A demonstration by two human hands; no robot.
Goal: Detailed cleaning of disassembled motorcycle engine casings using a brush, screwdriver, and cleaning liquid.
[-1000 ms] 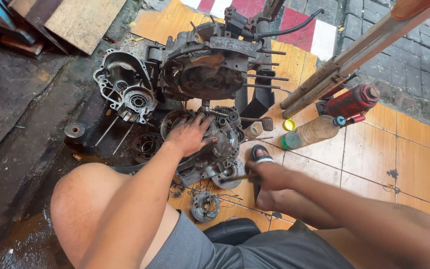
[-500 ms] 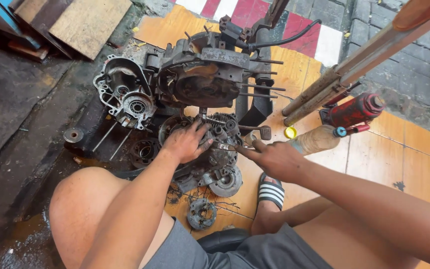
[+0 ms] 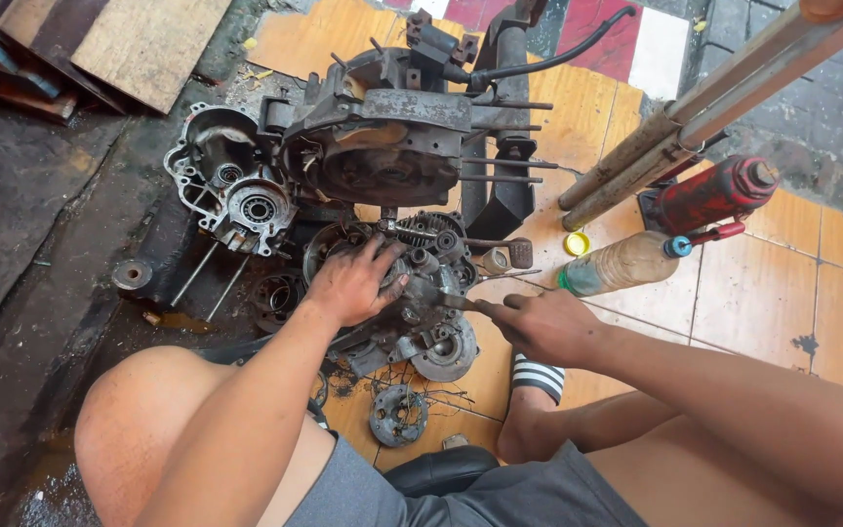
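Now left hand (image 3: 351, 283) presses engine case (image 3: 412, 312)

I am counting two hands, left hand (image 3: 351, 285) and right hand (image 3: 541, 327), both working at one open crankcase (image 3: 412, 303). Behind the crankcase I am seeing one engine block (image 3: 387, 146); to its right, one plastic bottle (image 3: 620, 263), one red jack (image 3: 714, 195) and one yellow cap (image 3: 577, 243); below it, one loose clutch part (image 3: 398, 414).
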